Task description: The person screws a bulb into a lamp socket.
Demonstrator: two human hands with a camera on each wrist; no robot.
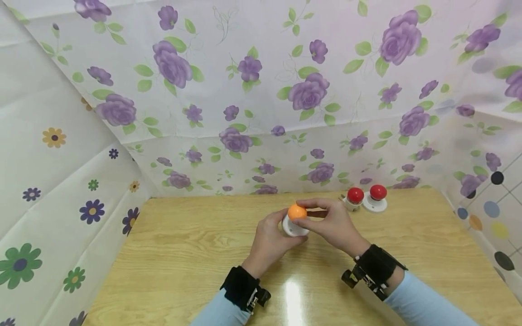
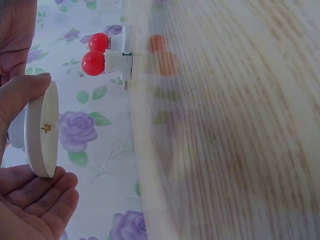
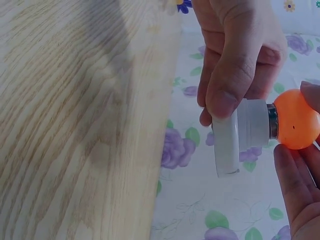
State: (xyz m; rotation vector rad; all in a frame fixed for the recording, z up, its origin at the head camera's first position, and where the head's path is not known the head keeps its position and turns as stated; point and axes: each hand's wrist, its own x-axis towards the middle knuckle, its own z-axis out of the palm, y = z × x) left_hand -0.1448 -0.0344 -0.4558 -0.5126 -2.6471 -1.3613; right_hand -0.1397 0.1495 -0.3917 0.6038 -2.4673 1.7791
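Observation:
An orange light bulb (image 1: 297, 212) sits at the mouth of a white round lamp socket (image 1: 294, 229), its metal collar showing in the right wrist view. My left hand (image 1: 270, 238) grips the wide base of the socket (image 2: 42, 132) by its rim, thumb on one side and fingers on the other. The bulb (image 3: 296, 120) is pinched between the thumb and fingers of my right hand (image 1: 332, 224). Both things are held above the table, and the open underside of the base with a small brass contact faces the left wrist camera.
Two red bulbs stand at the back right of the wooden table (image 1: 183, 244): one red bulb (image 1: 355, 195) in a small white plug-like holder (image 1: 352, 206), another red bulb (image 1: 378, 192) in a round white base (image 1: 374, 203). A flowered sheet (image 1: 244, 113) hangs behind.

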